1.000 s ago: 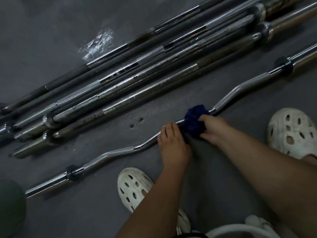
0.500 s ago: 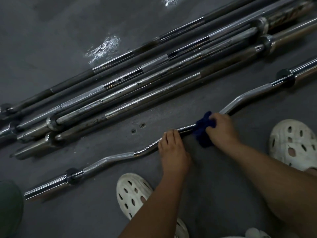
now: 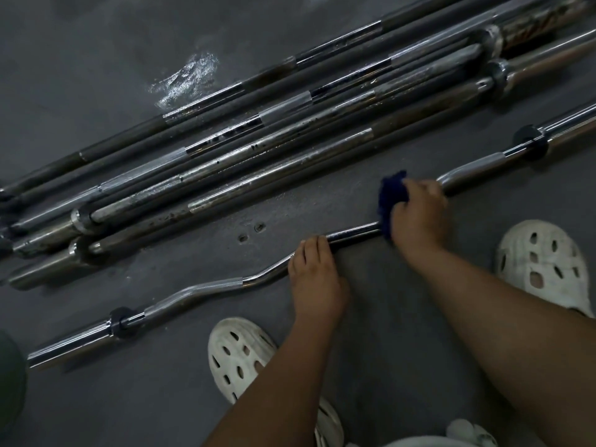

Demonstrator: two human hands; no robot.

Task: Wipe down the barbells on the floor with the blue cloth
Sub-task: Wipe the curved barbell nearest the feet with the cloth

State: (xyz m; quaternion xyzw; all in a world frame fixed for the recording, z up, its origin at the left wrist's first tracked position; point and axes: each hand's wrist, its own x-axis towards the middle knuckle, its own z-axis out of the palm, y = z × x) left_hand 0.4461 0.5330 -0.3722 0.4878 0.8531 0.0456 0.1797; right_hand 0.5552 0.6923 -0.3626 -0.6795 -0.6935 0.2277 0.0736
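While the EZ curl bar (image 3: 209, 287) lay on the dark floor (image 3: 96, 59) nearest the person, the right hand (image 3: 419, 217) was clamped around the blue cloth (image 3: 392, 195), bunching it about the shaft just right of the middle. The left hand (image 3: 317, 279) held the bar's centre, fingers curled over the chrome, with a short bare stretch between it and the cloth. Beyond, several straight barbells (image 3: 290, 140) lay side by side, bundled close. White perforated clogs (image 3: 237, 353) flanked the forearms.
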